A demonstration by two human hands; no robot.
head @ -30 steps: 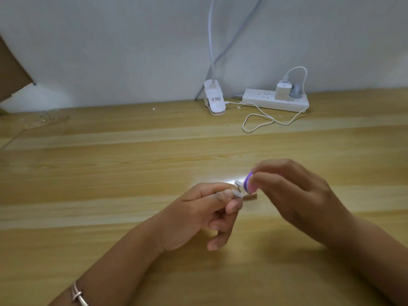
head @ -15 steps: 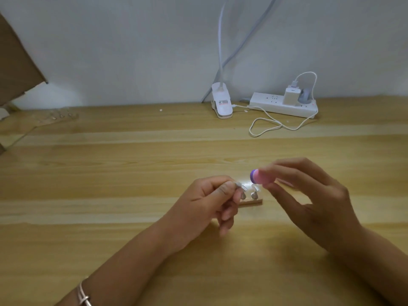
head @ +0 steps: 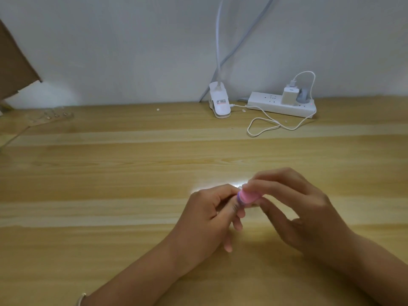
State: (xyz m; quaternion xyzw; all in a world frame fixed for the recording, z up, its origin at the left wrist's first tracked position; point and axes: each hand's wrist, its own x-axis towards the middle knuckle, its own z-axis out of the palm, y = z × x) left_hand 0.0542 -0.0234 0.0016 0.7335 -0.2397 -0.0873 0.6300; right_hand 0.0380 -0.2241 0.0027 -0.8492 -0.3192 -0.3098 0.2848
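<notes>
While the cardboard sheet (head: pixel 13 62) at the upper left of the frame and the small clear pack (head: pixel 51 115) of metal bits just below it lie well apart from the work, we have both hands meeting low and right of centre, above the wooden worktop (head: pixel 110 173). Our left hand (head: pixel 209 217), with a bracelet (head: pixel 80 300) on its wrist at the bottom edge, has thumb and forefinger pinched against the purple-banded end of the pink piece (head: pixel 248 196). Whether a small part sits inside that pinch is hidden from us, and the other fingers hang loosely curled. To the right, our right hand (head: pixel 298 208) grasps the pink piece with its fingers curled over the top. We judge the step in hand to be a joining or fitting at the banded end. The next move calls for careful lining-up and a small push or twist against a firm left pinch, since the fingers cover the joint. The piece looks like a short rounded barrel, matte pink with a narrow purple ring at its left end. It lies on its side, held just above the worktop beside a bright patch of light. Farther up, by the wall, stand a white lamp clip (head: pixel 219 102) and, to its right, a power strip (head: pixel 265 102) with a looped white cable (head: pixel 262 127).
</notes>
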